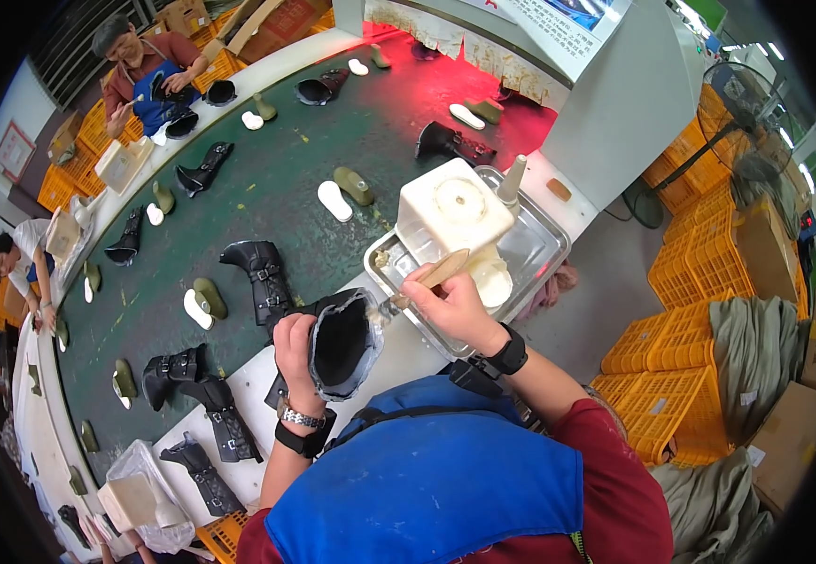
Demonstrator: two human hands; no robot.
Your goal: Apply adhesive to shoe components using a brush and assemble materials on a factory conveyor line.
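Observation:
My left hand [293,350] grips a black boot upper [340,340] by its edge, with the opening turned up toward me. My right hand [453,305] holds a wooden-handled brush [434,274], whose tip points at the boot's rim. Just behind the brush sits a metal tray [537,246] holding a white square glue container [453,211] and a puddle of pale glue [492,275]. Both hands work at the near edge of the green conveyor belt [267,202].
Several black boots [259,273] and olive shoe lasts with white insoles [344,193] lie along the belt. Other workers sit at the far left [149,66]. Orange crates [685,376] stack at the right, beside a fan [741,113]. A bagged container [140,493] sits lower left.

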